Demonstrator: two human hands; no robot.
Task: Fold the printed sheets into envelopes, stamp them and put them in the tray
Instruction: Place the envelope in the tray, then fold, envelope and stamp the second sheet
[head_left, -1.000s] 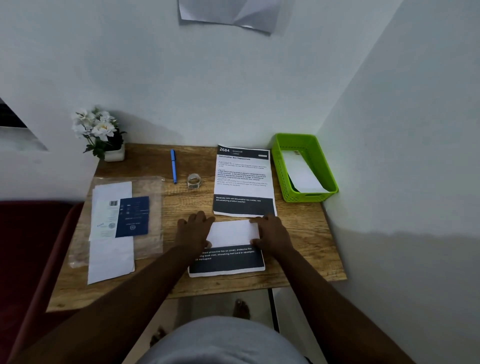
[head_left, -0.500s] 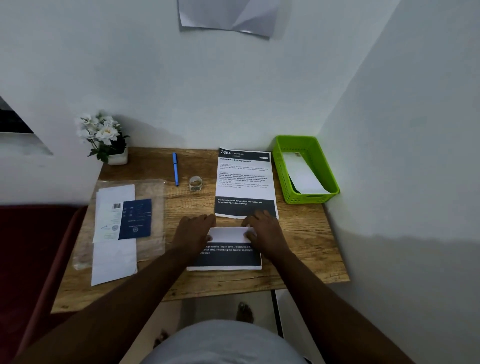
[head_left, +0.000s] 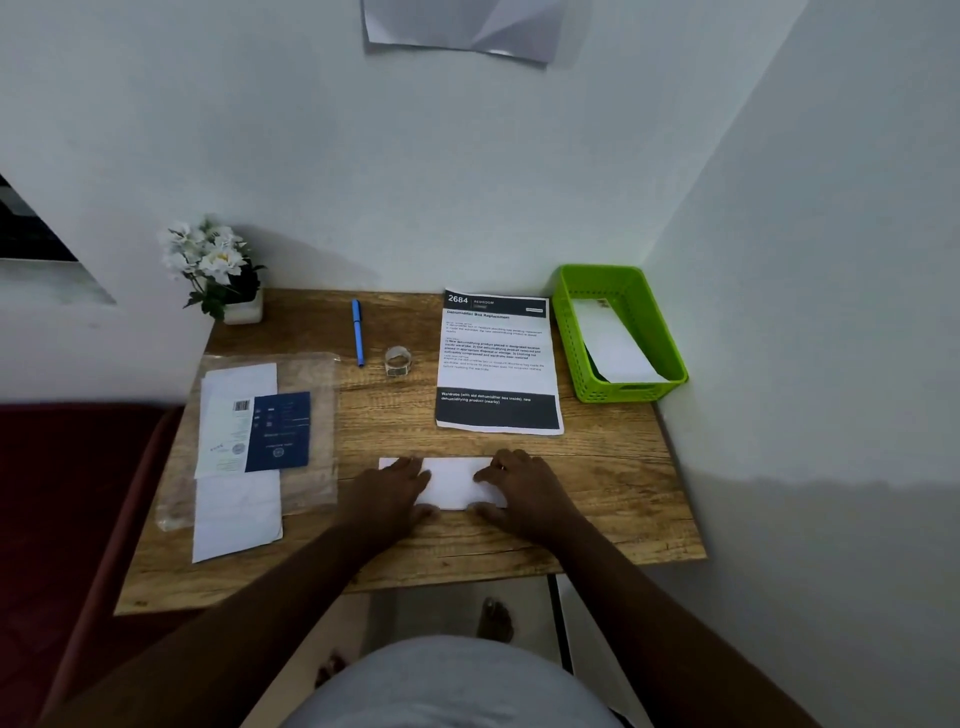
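The wooden desk (head_left: 597, 483) stood in a corner, its back edge against one wall and its right edge close to another. Along its left edge lay a clear plastic sleeve (head_left: 311, 441) with white papers and a dark blue card on it. At the back right corner sat the green tray (head_left: 576, 353), already holding one white folded piece. Just left of the tray an unfolded printed sheet (head_left: 498, 364) lay flat, its lower edge near the hands but apart from them. Towards the front edge, roughly mid-desk, lay the folded sheet (head_left: 452, 483), showing only its white side. The left hand (head_left: 395, 488) pressed on its left part and the right hand (head_left: 524, 493) on its right part; each grip looked fairly flat and spread, pressing rather than pinching, though the fingertips were too dim to read closely. A blue pen (head_left: 357, 332) and a small roll, probably the stamps (head_left: 398, 359), lay towards the back, well apart from the fold.

Uneven pressure could have skewed the crease, or the smooth paper might have slid towards the front edge. Reaching for the roll risked brushing the printed sheet. Bare wood lay open between the fold and the pen, and to the right.
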